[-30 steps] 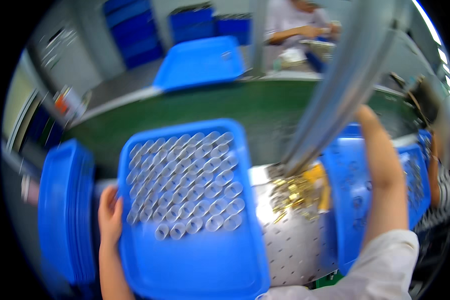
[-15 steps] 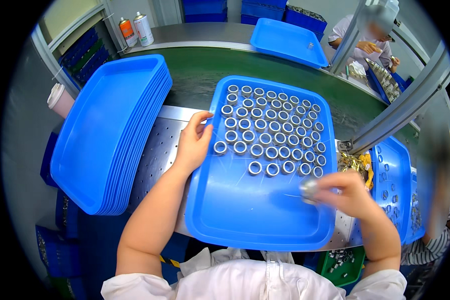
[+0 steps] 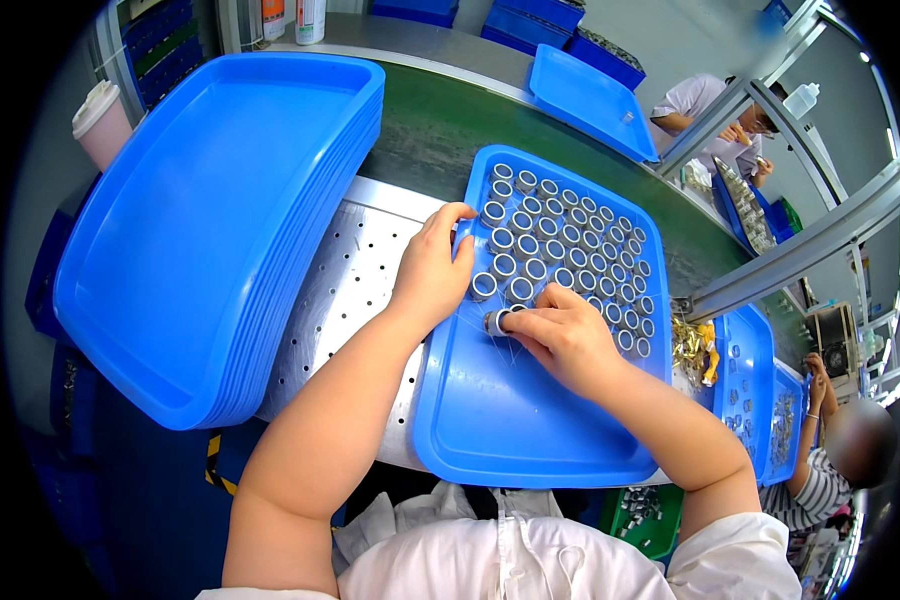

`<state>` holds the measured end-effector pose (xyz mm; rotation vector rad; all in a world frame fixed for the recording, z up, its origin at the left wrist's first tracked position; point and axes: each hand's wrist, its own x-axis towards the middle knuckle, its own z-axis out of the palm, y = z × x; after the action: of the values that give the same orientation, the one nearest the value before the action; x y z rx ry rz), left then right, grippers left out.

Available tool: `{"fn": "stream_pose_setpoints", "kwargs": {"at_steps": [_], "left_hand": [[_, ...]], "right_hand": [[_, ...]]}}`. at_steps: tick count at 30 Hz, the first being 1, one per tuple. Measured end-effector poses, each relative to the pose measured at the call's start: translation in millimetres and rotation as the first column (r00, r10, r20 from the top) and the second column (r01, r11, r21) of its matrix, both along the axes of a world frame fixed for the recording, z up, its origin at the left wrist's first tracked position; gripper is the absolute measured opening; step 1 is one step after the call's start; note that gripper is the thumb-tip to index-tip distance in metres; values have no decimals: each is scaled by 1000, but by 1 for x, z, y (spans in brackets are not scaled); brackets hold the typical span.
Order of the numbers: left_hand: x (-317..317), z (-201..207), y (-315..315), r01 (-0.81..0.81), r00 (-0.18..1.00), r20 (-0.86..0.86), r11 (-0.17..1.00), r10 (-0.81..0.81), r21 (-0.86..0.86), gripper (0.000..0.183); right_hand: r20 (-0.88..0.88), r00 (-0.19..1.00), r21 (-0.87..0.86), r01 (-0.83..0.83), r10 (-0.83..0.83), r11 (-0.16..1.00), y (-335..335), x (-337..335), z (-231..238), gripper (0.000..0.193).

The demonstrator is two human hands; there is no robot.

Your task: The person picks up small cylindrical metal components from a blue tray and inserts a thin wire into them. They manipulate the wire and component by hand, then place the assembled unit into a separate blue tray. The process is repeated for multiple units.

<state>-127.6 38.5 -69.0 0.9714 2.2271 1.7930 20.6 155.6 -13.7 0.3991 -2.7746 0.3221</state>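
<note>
A blue tray lies in front of me, with several rows of short silver metal rings standing on end across its far part. My right hand reaches over the tray, with thumb and fingers closed on one metal ring. That ring is low over the tray, at the left end of the nearest row; whether it touches the tray floor I cannot tell. My left hand grips the tray's left rim, thumb and fingers curled at the edge. My right hand hides part of the nearest rows.
Stacked blue trays stand at left beside a perforated metal plate. A green belt runs behind. A metal post, golden pieces and more trays are at right. A green bin sits below. Two people work nearby.
My right hand has swung left across the tray with a metal ring, from the right side to the left end of the nearest row. My left hand stays at the rim; the view has shifted.
</note>
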Motion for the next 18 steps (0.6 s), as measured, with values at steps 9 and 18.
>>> {"fn": "stream_pose_setpoints", "kwargs": {"at_steps": [9,18], "left_hand": [[-1,4,-1,4,999,44,999,-3,-32,28],[-2,7,0,55,979,197,998,-53,-4,28]], "right_hand": [[-48,996,-143,61,-69,988,-1,0,20,20],[3,1000,161,25,-26,987,-22,-16,5,15]]}}
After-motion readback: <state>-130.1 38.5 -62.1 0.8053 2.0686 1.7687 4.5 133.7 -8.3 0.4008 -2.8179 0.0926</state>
